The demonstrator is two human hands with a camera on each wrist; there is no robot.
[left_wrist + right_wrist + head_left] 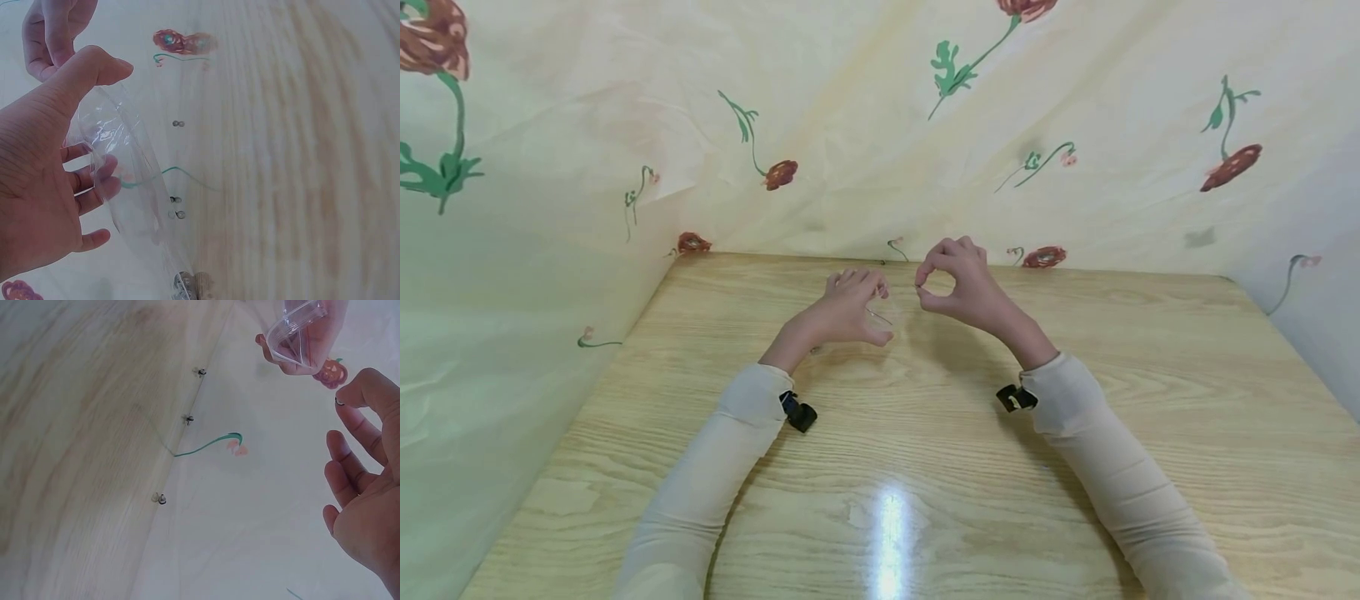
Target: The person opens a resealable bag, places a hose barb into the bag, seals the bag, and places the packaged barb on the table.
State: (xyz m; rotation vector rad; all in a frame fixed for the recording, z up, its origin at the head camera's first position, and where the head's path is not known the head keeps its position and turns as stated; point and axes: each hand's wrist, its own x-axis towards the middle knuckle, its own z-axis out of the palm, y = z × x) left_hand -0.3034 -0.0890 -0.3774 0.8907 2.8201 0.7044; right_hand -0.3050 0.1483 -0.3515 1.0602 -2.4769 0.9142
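My left hand holds a clear plastic zip bag, its fingers curled at the bag's side and its thumb spread by the mouth. See-through and faint in the head view, the bag shows its zip strip in the right wrist view. A cluster of small shiny metal pieces appears at the bag's lower end. To the right of the bag mouth, my right hand pinches a tiny dark metal piece between thumb and forefinger. Its other fingers are loosely bent.
Several similar small metal pieces lie along the far edge of the wood-grain table. Behind and beside the table hangs a pale flowered cloth. A black strap mount sits at the left cuff, another at the right.
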